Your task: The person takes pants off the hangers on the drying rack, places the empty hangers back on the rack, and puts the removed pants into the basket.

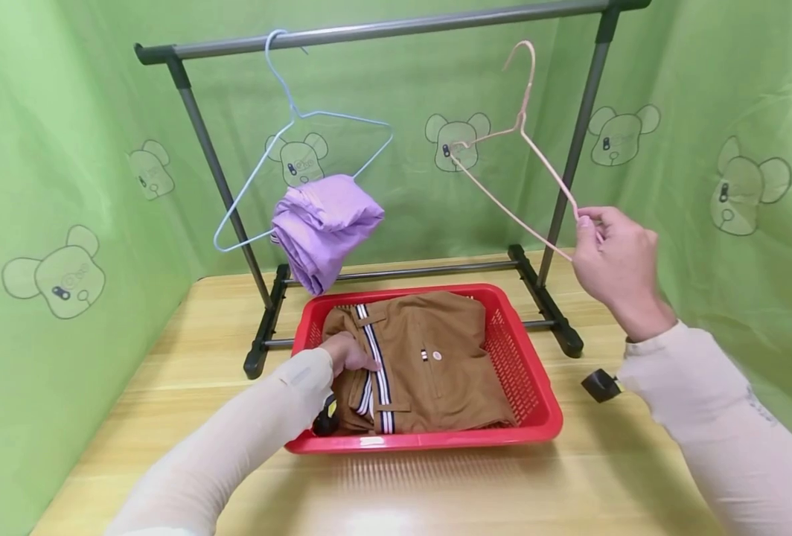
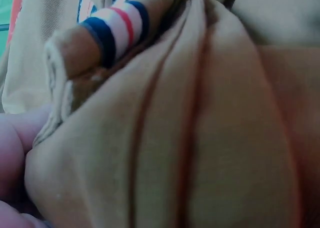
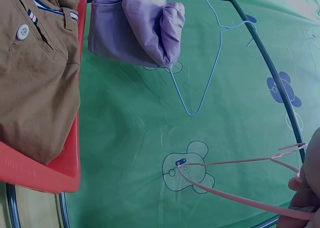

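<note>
In the head view a pink hanger (image 1: 546,167) is held up at its right end by my right hand (image 1: 617,257), thumb and fingers pinching the wire. Its hook is free of the rail. My left hand (image 1: 350,353) reaches into the red basket (image 1: 548,417) and grips the waistband of the folded brown trousers (image 1: 452,372). The waistband carries a white and navy stripe. In the left wrist view the trouser cloth (image 2: 165,153) fills most of the picture, with part of the fingers (image 2: 12,153) at its left edge.
A grey garment rack (image 1: 396,30) stands behind the basket on a wooden table (image 1: 195,387). From its rail hangs a blue hanger (image 1: 248,179) with a folded purple garment (image 1: 329,223) over its lower bar. Green curtains (image 1: 54,171) surround the table.
</note>
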### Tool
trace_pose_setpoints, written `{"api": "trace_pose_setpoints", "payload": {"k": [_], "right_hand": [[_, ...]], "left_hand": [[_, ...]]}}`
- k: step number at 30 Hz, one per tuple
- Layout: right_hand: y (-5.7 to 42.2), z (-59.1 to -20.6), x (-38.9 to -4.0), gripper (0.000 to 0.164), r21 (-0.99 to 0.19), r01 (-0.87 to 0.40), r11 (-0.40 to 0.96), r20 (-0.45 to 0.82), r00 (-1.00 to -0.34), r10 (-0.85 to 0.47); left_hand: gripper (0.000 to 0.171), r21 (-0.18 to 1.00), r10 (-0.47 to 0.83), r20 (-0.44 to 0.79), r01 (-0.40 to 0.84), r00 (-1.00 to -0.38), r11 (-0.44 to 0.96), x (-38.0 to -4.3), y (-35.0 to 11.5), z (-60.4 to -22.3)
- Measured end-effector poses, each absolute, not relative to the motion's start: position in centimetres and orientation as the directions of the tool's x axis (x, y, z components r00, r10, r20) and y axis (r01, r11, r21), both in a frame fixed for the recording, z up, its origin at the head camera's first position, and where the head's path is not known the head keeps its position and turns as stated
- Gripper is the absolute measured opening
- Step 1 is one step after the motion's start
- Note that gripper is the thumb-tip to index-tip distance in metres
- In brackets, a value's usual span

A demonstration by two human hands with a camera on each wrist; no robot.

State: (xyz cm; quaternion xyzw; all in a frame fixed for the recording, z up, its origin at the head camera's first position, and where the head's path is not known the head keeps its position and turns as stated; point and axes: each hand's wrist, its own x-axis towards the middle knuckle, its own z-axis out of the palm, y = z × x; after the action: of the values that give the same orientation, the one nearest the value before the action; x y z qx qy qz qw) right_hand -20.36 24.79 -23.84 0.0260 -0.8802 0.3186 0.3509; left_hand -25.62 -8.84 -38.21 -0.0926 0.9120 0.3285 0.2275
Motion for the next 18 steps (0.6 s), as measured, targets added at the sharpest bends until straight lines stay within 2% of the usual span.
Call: {"api": "trace_pose_setpoints", "payload": {"k": [5,10,15,18], "right_hand": [[24.6,-23.8,-20.3,0.032,-0.544,-0.26,0.798,0.621,-0.764,0.174],[24.6,-23.7,-20.2,0.031,-0.546,-0.262,0.796,0.617,-0.768,0.17],[24.6,-23.6,-20.2,0.031,-0.55,-0.266,0.791,0.619,-0.767,0.172],[24.6,-23.6,-20.1,0.031,-0.548,-0.27,0.792,0.623,-0.763,0.172]], "left_hand": [[0.078,0.526,-0.013,-0.455,-0.281,-0.89,0.803,-26.4,-9.2,-39.4],[0.076,0.489,-0.022,-0.45,-0.267,-0.893,0.831,-25.1,-9.2,-37.4],[0.086,0.464,-0.008,-0.417,-0.22,-0.909,0.858,-24.4,-9.4,-36.0],[0.085,0.459,0.012,-0.393,-0.185,-0.919,0.869,-24.4,-9.6,-35.4]]}}
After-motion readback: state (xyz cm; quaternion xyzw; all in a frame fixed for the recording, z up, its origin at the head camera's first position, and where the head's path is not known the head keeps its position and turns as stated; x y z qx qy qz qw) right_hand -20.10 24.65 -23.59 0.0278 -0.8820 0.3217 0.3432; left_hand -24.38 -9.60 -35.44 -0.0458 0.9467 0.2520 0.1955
